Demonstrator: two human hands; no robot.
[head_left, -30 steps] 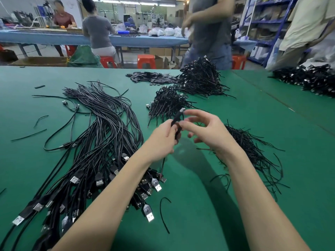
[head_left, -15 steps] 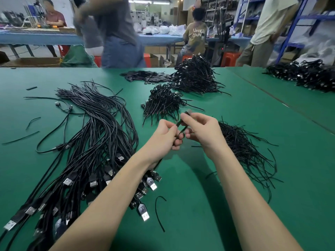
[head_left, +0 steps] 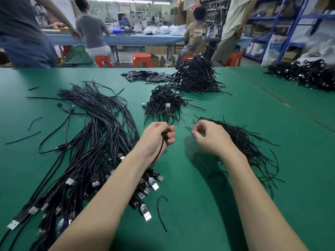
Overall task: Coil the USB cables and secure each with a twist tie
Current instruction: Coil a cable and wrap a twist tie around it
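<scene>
A folded cable (head_left: 167,124) is gripped by the left hand (head_left: 156,137); the right hand (head_left: 211,137), beside it, is loosely curled, apparently empty. If grip slackens, the coil may spring open.

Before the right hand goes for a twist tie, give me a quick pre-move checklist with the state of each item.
1. Left hand grips the coiled cable: ok.
2. Coil loop sticks out above the fist, free to wrap: ok.
3. Right hand holds nothing, fingers loosely curled: ok.
4. Tie pile lies beside the right hand: ok.
5. Coil neat inside the fist: cannot tell, hidden by fingers.
6. Tie already on this coil: cannot tell.
</scene>
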